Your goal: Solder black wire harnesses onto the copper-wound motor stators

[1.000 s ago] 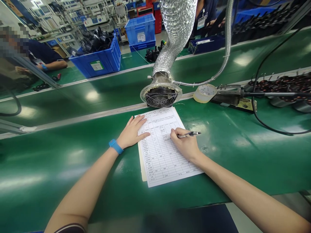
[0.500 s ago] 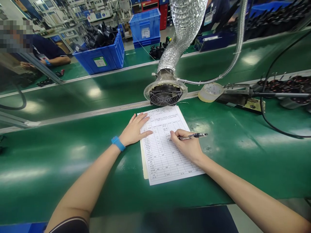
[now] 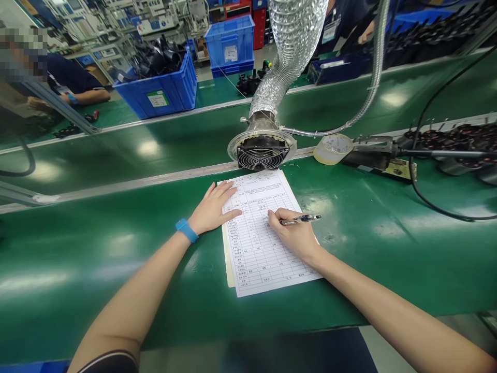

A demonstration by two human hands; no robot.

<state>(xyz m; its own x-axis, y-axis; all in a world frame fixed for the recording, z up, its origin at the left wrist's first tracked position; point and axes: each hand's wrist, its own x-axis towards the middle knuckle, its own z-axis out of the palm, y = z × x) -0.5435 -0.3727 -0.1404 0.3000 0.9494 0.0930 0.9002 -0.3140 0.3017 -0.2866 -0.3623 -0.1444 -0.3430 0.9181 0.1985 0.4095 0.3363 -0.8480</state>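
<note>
I'm watching the left hand [image 3: 213,210] lying open and flat, palm down, its fingers [image 3: 227,192] pressing on the left edge of the form [image 3: 252,259], with a blue wristband [image 3: 186,230] circling the wrist. The right hand [image 3: 293,235] is curling closed around a pen [image 3: 301,219], gripping it near the tip. The tip is touching the form about its middle, and the barrel is pointing to the right, nearly level. The form is lying flat on the green worktop [image 3: 116,248], straight ahead of me, and a cream sheet [image 3: 230,272] is peeking out from under its left edge. Just past the form's far edge a round fan [image 3: 261,155] is sitting at the end of a silvery duct [image 3: 287,46] that is hanging from above. Right of the fan a tape roll [image 3: 330,147] is resting beside a dark tool [image 3: 373,153], and a black cable [image 3: 427,202] is looping across the worktop. Beyond the metal rail [image 3: 135,184] a blue bin [image 3: 163,96] of dark parts is standing. At the far left a co-worker's arm [image 3: 87,97] is resting, well apart from both hands.
</note>
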